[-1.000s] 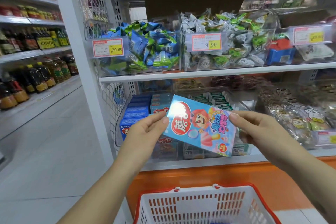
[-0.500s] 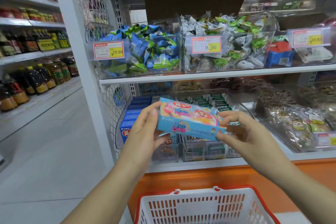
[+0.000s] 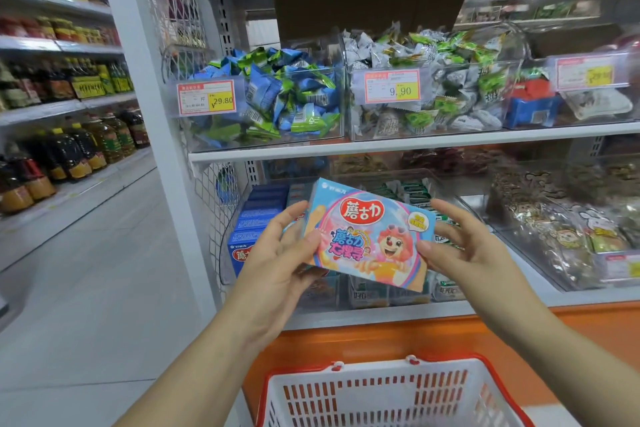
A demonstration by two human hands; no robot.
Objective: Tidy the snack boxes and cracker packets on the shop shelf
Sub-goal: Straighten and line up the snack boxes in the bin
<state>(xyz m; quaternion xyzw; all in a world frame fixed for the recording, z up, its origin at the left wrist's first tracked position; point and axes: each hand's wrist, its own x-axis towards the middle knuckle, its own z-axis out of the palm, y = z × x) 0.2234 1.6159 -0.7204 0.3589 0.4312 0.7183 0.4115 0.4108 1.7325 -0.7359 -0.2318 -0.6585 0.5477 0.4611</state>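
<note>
Upturned glossy box (image 3: 369, 236) between left hand (image 3: 277, 265), right hand (image 3: 476, 253).

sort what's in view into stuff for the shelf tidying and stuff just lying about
In the job: snack box, held between left hand and right hand; blue boxes on the lower shelf; green packets beside them.
Lying about: shopping basket; oil bottles; bins of wrapped sweets on the upper shelf.
</note>
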